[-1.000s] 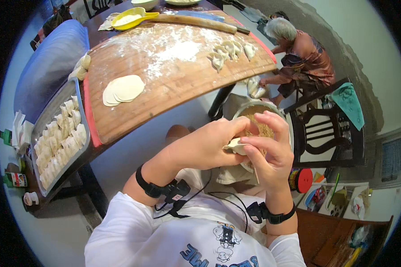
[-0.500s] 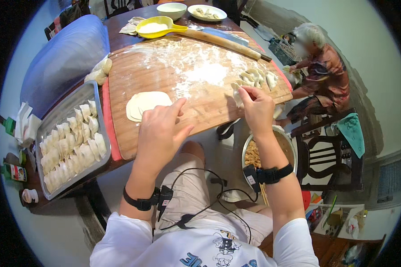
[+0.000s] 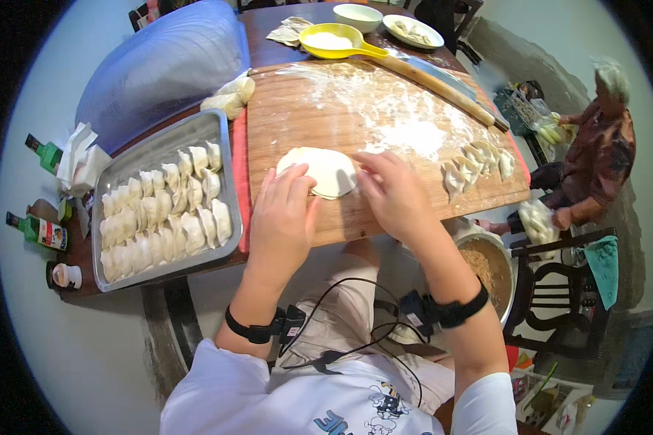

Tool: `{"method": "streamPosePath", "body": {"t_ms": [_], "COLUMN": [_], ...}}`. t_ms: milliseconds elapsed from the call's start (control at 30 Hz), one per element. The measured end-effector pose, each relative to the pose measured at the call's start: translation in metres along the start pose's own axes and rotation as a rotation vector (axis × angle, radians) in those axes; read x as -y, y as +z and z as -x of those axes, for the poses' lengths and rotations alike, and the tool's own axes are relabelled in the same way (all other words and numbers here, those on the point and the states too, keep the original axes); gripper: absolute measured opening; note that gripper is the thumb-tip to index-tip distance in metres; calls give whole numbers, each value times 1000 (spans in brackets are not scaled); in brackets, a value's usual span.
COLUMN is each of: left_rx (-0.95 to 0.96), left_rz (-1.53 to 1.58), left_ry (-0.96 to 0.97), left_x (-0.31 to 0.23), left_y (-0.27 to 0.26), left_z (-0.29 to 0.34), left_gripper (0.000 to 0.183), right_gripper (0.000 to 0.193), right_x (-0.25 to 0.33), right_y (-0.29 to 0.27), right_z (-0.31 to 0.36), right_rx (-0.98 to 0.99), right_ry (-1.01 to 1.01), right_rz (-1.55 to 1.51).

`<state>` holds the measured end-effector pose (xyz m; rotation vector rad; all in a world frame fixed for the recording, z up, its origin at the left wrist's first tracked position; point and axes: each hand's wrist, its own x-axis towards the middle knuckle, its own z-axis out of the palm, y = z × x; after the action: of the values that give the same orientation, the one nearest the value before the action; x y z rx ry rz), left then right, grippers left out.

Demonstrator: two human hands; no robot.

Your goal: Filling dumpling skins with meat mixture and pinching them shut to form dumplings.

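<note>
A small stack of round white dough wrappers lies on the floured wooden board. My left hand rests palm down with its fingertips on the stack's near left edge. My right hand touches the stack's right edge with its fingers. Neither hand has lifted a wrapper. Several folded dumplings sit on the board's right end. A metal tray to my left is filled with rows of finished dumplings.
A rolling pin and a yellow scoop of flour lie at the board's far side. A metal bowl of filling sits low at my right. Dough lumps, a blue mesh cover, bottles, and a seated person are nearby.
Both hands left the filling bowl, where they held a dumpling, and reached onto the board. They now rest at the wrapper stack, closer than half a second ago.
</note>
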<state>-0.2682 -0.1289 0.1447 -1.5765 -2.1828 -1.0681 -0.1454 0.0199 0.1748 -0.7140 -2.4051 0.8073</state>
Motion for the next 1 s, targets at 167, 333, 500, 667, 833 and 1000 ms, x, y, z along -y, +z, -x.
{"method": "streamPosePath", "body": {"t_ms": [167, 333, 500, 667, 833, 1000], "left_rx": [0, -4, -22, -42, -53, -54], "left_rz": [52, 59, 71, 72, 104, 101], "left_ry": [-62, -69, -100, -98, -117, -121], "left_x": [0, 3, 0, -2, -3, -1], "left_y": [6, 3, -1, 2, 1, 1], "left_z": [-1, 0, -1, 0, -1, -2], "left_gripper": [26, 27, 25, 29, 32, 34], "right_gripper": [28, 24, 20, 13, 10, 9], "right_x": [-7, 10, 12, -2, -2, -8], "right_y": [45, 40, 35, 42, 43, 39], "right_z": [-43, -63, -63, -67, -63, -59], "right_rx": [24, 277, 270, 256, 199, 166], "right_ry": [-363, -224, -156, -231, -154, -81], "right_rz": [32, 177, 139, 39, -33, -208]}}
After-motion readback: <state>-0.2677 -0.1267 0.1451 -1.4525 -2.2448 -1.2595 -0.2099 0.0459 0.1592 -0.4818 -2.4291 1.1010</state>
